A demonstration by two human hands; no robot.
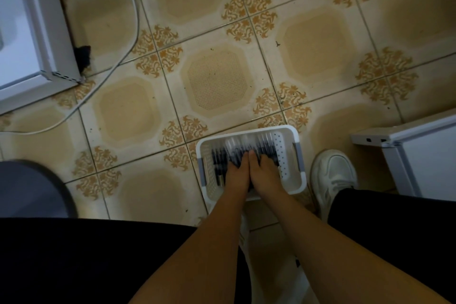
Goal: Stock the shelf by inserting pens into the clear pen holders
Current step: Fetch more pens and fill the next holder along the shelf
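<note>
A white perforated plastic basket (pixel 288 155) sits on the tiled floor in front of me. It holds several dark pens (pixel 219 158) lying side by side, some with clear caps. Both hands reach down into it, side by side and touching. My left hand (pixel 238 175) and my right hand (pixel 264 173) rest palm-down on the pile with fingers curled over the pens. Whether either hand actually grips pens is hidden under the fingers. No clear pen holders or shelf are in view.
A white shoe (pixel 333 175) stands right of the basket. A white cabinet corner (pixel 404 145) is at the right, a white appliance (pixel 29 39) at the left with a white cable (pixel 116 66) trailing across the floor. A grey rounded object (pixel 32 187) sits lower left.
</note>
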